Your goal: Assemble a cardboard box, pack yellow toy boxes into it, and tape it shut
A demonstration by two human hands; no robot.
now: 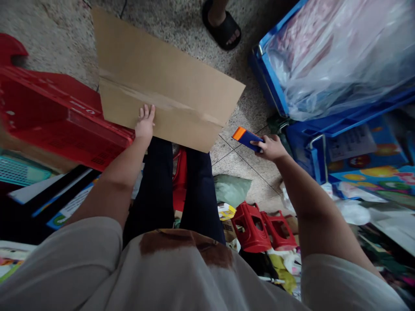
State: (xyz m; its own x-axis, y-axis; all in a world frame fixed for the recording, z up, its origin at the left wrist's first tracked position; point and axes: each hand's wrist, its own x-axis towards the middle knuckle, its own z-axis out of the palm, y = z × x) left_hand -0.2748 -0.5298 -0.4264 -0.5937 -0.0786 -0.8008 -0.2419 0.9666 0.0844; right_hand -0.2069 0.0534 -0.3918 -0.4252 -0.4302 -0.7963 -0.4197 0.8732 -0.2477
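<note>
A large brown cardboard sheet [175,69], creased along its length, lies across my knees. My left hand [145,123] rests on its near edge, with the fingers stretched out over the surface. To the right, beyond the cardboard's corner, my right hand [272,147] is closed around one end of a flat blue block with an orange tip [248,139]. The block is held above the floor, apart from the cardboard. Its exact kind cannot be made out.
A red plastic crate [81,116] stands at the left, close to my left forearm. Blue crates [275,86] with plastic-wrapped contents are at the right. Red stools [251,226] and a green bag [231,189] sit below. Another person's sandalled foot [223,26] is at the top.
</note>
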